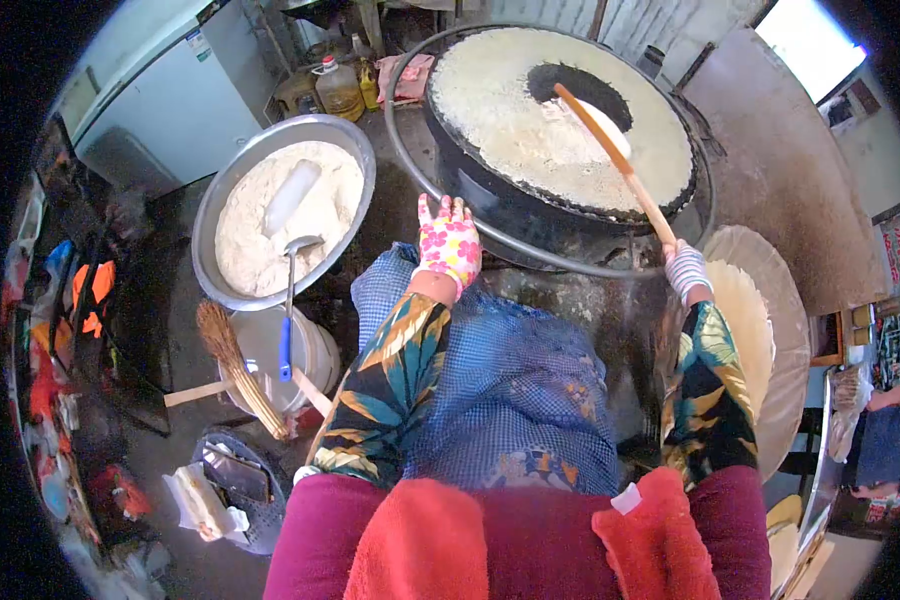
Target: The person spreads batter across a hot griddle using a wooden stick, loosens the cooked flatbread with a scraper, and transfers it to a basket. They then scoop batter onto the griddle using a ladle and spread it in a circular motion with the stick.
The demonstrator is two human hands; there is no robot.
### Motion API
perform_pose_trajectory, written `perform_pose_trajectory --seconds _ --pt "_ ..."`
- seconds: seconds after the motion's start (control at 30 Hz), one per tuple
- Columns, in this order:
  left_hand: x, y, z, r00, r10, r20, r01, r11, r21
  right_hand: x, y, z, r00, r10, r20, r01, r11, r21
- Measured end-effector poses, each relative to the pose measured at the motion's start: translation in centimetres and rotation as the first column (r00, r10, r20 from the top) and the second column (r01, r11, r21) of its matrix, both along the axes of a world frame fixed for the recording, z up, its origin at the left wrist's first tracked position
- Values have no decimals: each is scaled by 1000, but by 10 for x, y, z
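Wooden stick (610,145), one: its near end is hidden in the right hand (686,268); the pale mass (604,122) beside and beneath its far part is hard to make out, blade or batter. Fingers of the right hand, in a striped glove, closed round the stick. Left hand (449,247), in a floral glove with bare fingertips, at the metal ring (570,263); whether it grips cannot be told. Stick slender, plain, orange-brown towards the far end, paler near the hand. Location: over the round griddle (614,92), which carries a cream layer (505,75) with a dark curved patch. Long axis slanting from the right hand forward and leftward, far end at the dark patch. Left of the griddle, metal basin (206,252) of pale batter, with ladle (290,290).
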State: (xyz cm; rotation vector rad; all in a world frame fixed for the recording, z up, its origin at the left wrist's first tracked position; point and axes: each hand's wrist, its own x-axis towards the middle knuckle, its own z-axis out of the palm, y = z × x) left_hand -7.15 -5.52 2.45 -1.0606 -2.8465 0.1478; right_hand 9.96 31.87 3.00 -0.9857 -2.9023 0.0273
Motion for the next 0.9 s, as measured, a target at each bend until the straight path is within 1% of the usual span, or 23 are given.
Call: perform_pose_trajectory --seconds 0.03,0.07,0.1,0.13,0.17,0.2,0.23,0.27,0.33,0.37,0.4,0.43,0.47,0.5,0.53,0.57,0.6,0.67,0.7,0.77,0.8,0.83,0.9 --pt "-3 -3 1 1000 2 -5 -2 1000 -2 -4 -13 11 1000 4 4 -4 1000 6" --pt "-7 -4 3 999 19 30 -19 1000 2 -10 -26 25 1000 9 5 -9 1000 17" --pt "-13 -4 6 997 39 62 -40 999 13 -10 -26 18 999 49 -16 -49 999 1" --pt "-18 -5 2 997 61 47 -63 996 56 -7 -34 19 995 92 -34 -93 996 -9" --pt "-28 -5 -13 997 72 4 -72 995 71 -3 -41 20 995 101 10 -101 995 15" --pt "-38 -5 -24 996 85 -37 -81 993 82 -4 -31 11 997 52 58 -53 999 7" --pt "-41 -5 -13 994 111 7 -111 993 41 -1 -21 8 999 -7 42 8 1000 -4" --pt "-40 -6 -2 992 123 -1 -123 991 46 -4 -12 7 998 -63 19 63 998 -17" --pt "-33 -5 24 992 96 -79 -111 971 -211 -13 -28 19 998 -56 2 56 998 -17" --pt "-27 1 38 995 72 71 -56 977 -205 -16 -34 21 999 1 -43 -1 1000 -14" --pt "-19 7 13 970 -45 -237 54 998 32 -17 -42 22 995 56 -87 -57 998 -7" --pt "-3 21 -9 900 -80 -429 222 931 290 -15 -54 25 996 72 -50 -73 997 -22" --pt "23 32 2 915 -176 -362 289 913 287 -12 -60 21 986 167 3 -167 986 5" --pt "46 43 0 932 -232 -278 319 889 327 -14 -53 12 992 124 0 -124 992 -19" --pt "64 49 -13 925 -285 -250 354 887 298 -10 -46 5 997 72 5 -72 996 -51" --pt "79 48 -2 941 -320 -111 335 928 165 -10 -36 8 1000 4 2 -4 999 -46" --pt "81 58 -30 965 -249 -85 261 948 185 -14 -27 13 998 -64 -5 64 997 -41" --pt "76 50 -36 972 -216 -96 227 965 132 -18 -29 20 992 -121 -33 119 991 -53" --pt "73 41 -29 973 -222 -60 228 962 151 -18 -42 25 996 -83 -26 82 996 -38" --pt "55 36 -32 973 -214 -81 225 961 159 -19 -59 35 999 1 -41 -3 999 -35" --pt "49 34 -31 976 -203 -82 213 965 152 -19 -55 31 995 12 101 -8 999 -38" --pt "46 29 -29 975 -188 -118 203 970 135 -16 -49 28 994 -68 90 72 996 -46" --pt "36 24 -23 984 -157 -89 166 981 103 -15 -39 33 978 -191 82 197 977 -79"
